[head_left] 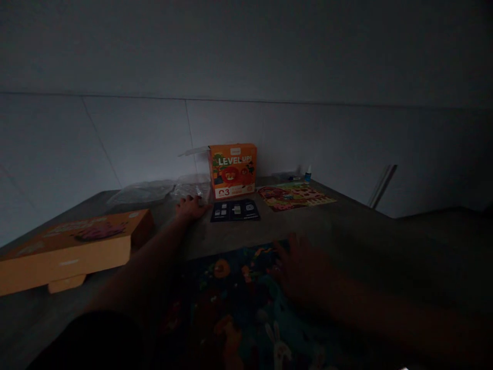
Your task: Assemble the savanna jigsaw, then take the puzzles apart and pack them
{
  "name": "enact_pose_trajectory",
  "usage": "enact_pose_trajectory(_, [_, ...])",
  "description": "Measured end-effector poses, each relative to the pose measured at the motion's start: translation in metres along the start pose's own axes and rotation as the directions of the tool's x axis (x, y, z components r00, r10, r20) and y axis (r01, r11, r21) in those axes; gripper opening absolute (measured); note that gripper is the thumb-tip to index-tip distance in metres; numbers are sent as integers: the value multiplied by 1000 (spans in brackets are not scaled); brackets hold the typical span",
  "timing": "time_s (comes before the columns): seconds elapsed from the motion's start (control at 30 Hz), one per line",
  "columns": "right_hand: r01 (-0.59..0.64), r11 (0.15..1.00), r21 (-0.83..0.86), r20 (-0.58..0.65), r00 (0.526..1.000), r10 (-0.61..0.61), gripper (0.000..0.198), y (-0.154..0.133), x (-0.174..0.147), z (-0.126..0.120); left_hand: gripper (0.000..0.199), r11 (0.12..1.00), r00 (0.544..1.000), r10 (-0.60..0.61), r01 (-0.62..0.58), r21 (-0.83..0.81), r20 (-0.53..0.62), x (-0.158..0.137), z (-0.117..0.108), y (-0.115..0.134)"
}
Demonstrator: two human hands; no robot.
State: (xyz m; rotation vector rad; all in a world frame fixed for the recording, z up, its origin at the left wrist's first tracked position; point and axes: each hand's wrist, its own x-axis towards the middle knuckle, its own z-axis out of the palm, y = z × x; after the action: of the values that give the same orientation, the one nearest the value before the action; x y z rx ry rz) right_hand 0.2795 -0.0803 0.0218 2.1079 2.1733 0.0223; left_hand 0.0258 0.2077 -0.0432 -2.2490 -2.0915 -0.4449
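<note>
Left hand (189, 207), loosely open and empty, sits by the dark card (234, 211); right hand (299, 264) overlaps the animal picture (239, 293), grip too dim to tell.

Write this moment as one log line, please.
left hand: near clear plastic, dark card | right hand: at animal picture sheet | nearby: flat orange box, upright LEVEL UP! box

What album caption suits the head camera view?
Dim light: right hand at the edge of a colourful animal picture, left hand near clear plastic beside the LEVEL UP! box.
</note>
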Motion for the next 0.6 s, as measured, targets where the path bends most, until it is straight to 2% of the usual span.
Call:
enact_pose_trajectory(0.03, [101,995,0,-27,995,-101,57,-2,2,1,80,1000,1000,-2,2,-2,3,1,0,0])
enact_pose_trajectory(0.1, [325,944,56,-89,943,-319,60,-6,8,7,81,1000,1000,-2,2,-3,7,2,1,1])
enact_pose_trajectory(0.13, [409,907,99,-122,910,-397,61,-8,11,12,81,1000,1000,-1,1,-3,9,2,1,1])
enact_pose_trajectory(0.2, [499,849,174,-166,865,-474,62,-12,17,23,80,1000,1000,5,-5,-7,16,1,1,0])
enact_pose_trajectory(0.33, [555,802,220,-171,832,-528,60,-15,24,39,71,999,998,30,-28,-31,50,-4,-4,0])
enact_pose_trajectory(0.47, [550,812,194,-203,833,-515,59,-15,27,44,67,992,990,95,-85,-99,105,-15,-16,3])
enact_pose_trajectory(0.53, [550,817,174,-207,831,-516,59,-15,29,46,66,978,979,156,-134,-159,134,-29,-28,2])
enact_pose_trajectory(0.6, [557,817,150,-212,825,-523,59,-15,30,49,68,952,964,237,-205,-227,122,-56,-47,-3])
